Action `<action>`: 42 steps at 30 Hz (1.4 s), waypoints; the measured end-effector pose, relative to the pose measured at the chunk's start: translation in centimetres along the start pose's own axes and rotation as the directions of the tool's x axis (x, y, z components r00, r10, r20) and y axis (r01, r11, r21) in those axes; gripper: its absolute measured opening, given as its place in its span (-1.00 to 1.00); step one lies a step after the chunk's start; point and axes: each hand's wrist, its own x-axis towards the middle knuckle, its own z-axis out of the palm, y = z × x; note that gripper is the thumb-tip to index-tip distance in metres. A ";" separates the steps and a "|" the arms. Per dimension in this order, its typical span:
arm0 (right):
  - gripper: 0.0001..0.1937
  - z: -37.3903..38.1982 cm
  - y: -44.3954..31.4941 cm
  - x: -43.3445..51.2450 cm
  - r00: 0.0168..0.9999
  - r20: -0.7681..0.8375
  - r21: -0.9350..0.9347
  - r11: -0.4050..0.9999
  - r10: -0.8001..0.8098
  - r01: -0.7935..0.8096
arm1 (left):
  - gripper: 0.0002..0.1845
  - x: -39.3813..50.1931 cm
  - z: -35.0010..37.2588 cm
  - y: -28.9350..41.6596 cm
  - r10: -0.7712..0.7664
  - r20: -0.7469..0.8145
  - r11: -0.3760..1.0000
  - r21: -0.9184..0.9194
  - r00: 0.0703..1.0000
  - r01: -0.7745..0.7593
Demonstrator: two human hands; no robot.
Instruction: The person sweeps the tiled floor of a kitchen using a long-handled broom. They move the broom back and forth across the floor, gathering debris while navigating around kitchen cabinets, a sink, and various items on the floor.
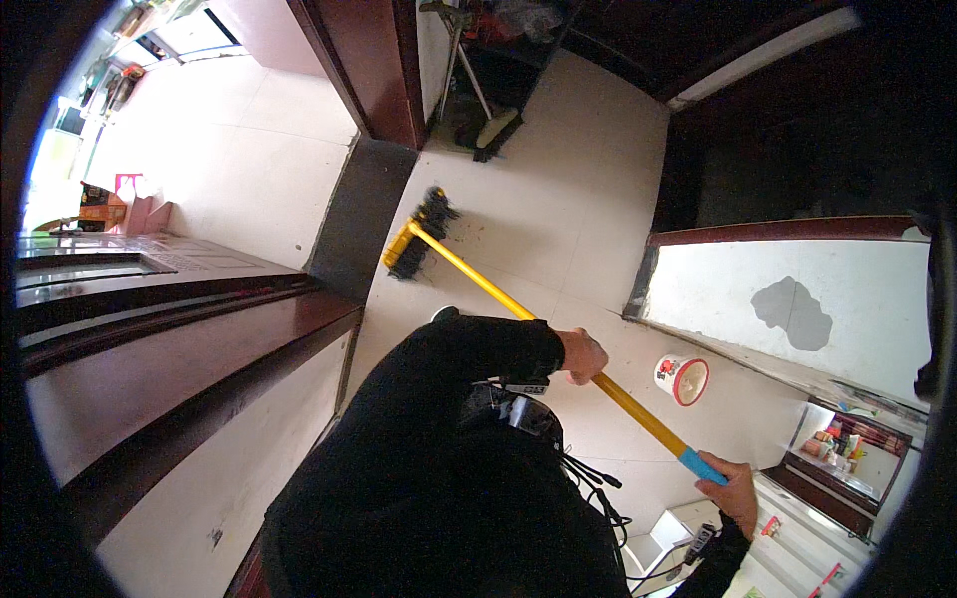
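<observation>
A push broom with a yellow handle (486, 282) reaches diagonally across the view. Its head, with dark bristles (430, 220), rests on the pale tiled floor beside a dark threshold strip. My left hand (583, 357), at the end of a black sleeve, is closed around the middle of the handle. Lower right, my right hand (736, 489) grips the blue-wrapped end (701, 467). Small dark bits of debris (469, 230) lie on the floor just right of the bristles.
A white bucket with a red rim (682, 380) stands on the floor right of the handle. Another broom (497, 133) and a dark dustpan are near the top doorway. An open panelled door (149, 261) is at left; a white rack (669, 531) and a wall (710, 291) are at right.
</observation>
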 end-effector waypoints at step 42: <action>-0.47 4.7 23.9 -13.8 0.986 -0.020 0.140 0.977 0.163 -0.159 | -0.68 20.1 12.6 19.5 0.239 0.357 0.965 0.018 0.903 -0.262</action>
